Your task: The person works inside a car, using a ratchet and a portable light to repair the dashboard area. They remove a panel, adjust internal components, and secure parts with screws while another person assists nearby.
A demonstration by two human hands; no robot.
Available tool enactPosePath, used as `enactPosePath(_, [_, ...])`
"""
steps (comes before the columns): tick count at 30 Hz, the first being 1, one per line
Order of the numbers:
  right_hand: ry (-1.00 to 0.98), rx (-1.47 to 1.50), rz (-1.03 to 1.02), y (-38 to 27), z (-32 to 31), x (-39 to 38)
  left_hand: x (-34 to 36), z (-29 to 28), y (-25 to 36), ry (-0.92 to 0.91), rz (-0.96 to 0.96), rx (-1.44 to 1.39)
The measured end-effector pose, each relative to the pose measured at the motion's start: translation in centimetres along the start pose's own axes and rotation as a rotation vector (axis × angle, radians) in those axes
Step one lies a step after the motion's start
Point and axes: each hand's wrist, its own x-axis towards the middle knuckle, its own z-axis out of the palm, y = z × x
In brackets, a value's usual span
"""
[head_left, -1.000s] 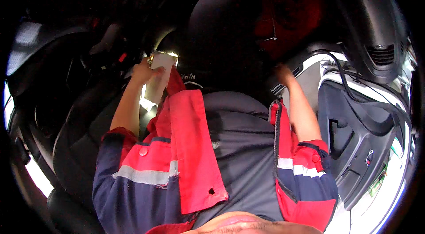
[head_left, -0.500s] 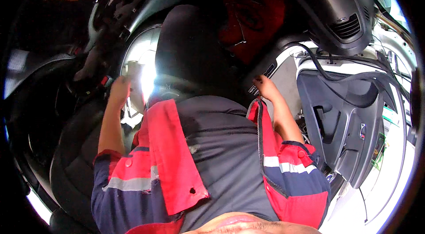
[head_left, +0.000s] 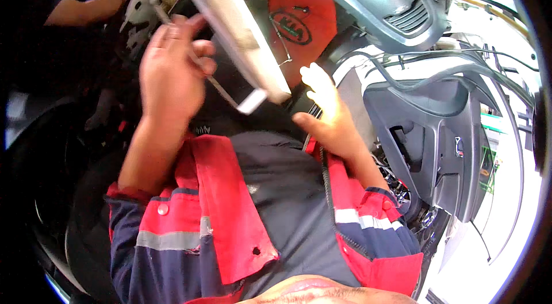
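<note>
In my left hand [head_left: 172,68] is a thin bar handle, with the fingers curled around it. The handle belongs to a long, pale rectangular work light [head_left: 238,31], which hangs slanted above my lap, its near end toward my right hand. Blur softens the grip and the lamp's edges. My right hand [head_left: 328,111] is raised just right of the lamp's near end, fingers apart and holding nothing. Beyond it lies a red mat or cover [head_left: 313,2] with a black oval emblem, and a thin metal rod [head_left: 280,39] rests on it.
A grey-black dashboard part with an air vent [head_left: 408,16] is at the upper right. Below it are black cables [head_left: 437,83] and a dark door panel [head_left: 428,137]. Another person's arm [head_left: 86,10] shows at the upper left. Dark seats fill the left side.
My left hand has risen from beside the left thigh, bringing the light up and across my lap. My right hand has lifted and spread its fingers. The red mat is now brightly lit.
</note>
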Motion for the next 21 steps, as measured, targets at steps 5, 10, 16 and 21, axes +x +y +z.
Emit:
enactPosePath(5, [0.133, -0.330, -0.125, -0.3, 1.1, 1.9, 0.7, 1.9, -5.3, -0.204, -0.139, -0.191])
enactPosePath(10, [0.062, 0.006, 0.010, -3.1, 0.3, 2.8, 1.1, -0.9, -6.0, -0.202, 0.312, 0.267])
enactPosePath(16, [-0.101, 0.353, -0.045, -6.4, 3.8, 3.8, 1.4, -5.0, -6.5, -0.433, -0.083, 0.275])
enactPosePath(21, [-0.308, 0.058, 0.082, -7.3, 5.5, 5.9, 0.1, -5.1, -6.4, -0.168, -0.154, -0.090])
